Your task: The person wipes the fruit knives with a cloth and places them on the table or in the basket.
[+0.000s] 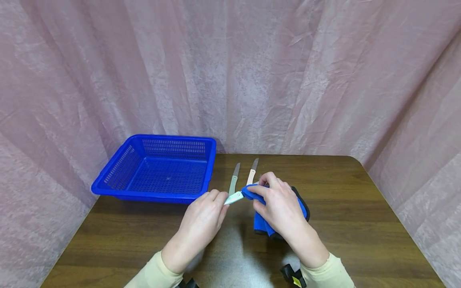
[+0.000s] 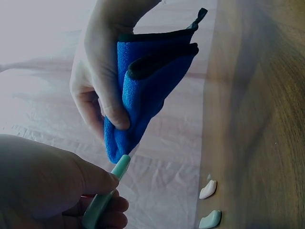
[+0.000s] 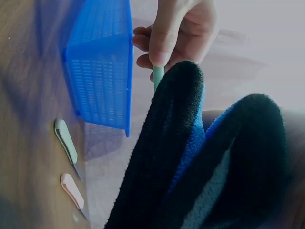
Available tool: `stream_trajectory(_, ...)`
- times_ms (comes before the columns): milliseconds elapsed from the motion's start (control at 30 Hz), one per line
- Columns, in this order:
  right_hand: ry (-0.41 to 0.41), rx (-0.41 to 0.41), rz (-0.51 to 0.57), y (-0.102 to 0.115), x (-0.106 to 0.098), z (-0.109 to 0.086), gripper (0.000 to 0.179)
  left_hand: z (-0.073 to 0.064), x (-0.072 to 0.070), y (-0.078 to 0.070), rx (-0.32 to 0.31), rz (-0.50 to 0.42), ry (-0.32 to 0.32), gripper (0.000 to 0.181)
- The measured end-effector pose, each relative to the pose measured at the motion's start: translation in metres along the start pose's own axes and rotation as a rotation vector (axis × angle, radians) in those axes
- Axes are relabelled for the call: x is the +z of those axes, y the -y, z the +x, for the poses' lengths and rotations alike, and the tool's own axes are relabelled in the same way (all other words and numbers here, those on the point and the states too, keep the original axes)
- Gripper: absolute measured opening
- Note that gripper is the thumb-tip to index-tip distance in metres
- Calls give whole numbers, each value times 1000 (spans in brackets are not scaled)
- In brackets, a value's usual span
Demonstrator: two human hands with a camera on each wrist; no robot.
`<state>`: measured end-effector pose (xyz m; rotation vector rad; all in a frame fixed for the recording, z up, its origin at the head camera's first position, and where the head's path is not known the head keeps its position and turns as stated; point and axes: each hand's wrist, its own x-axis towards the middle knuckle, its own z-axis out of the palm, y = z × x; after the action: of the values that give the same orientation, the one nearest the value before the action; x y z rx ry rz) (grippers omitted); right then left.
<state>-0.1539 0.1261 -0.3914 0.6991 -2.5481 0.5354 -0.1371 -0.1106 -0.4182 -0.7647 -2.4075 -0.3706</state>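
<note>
Over the middle of a brown wood-grain tabletop (image 1: 363,220), both hands working together, raised above the surface. Left hand (image 1: 205,210) has a tight grip, thumb and fingers closed around the handle of a mint-green paring knife (image 1: 235,198). Right hand (image 1: 281,202) has a narrower pinch: thumb and fingers closed on a folded blue cloth (image 1: 262,225), black edging, small hanging loop at one corner in the left wrist view. Cloth wrapped about the far part of the held knife; most of the blade hidden by it, so its extent cannot be told.

Edges: far edge of the tabletop runs just beyond two further knives, with pink velvety curtain (image 1: 252,80) hanging close behind. Those two, a sage-handled paring knife (image 1: 234,178) and a peach-handled paring knife (image 1: 253,171), lie side by side, apart, blades toward the far edge. Widest room is to the right: broad stretch of wood between cloth and right edge. Left side tighter; basket corner just beside the left hand, contact not clear.

Container: blue plastic basket (image 1: 144,195), slotted walls, upright at far left, reaching the tabletop's left edge; meshed floor visible within. All three knives outside it.

Markings: yellow label (image 1: 297,282) on a black wrist mount (image 1: 289,273) beside the right sleeve (image 1: 329,274), pale yellow; its lettering too small to read
</note>
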Motion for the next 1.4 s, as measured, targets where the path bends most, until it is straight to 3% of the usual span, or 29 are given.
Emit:
stream_trajectory(800,-2,133,2,-19,-11,1,35,1,-4,-1,14,10,-2,26)
stream_trajectory(1400,-23,168,-6,-29,-15,1,33,1,-5,0,11,17,-1,25)
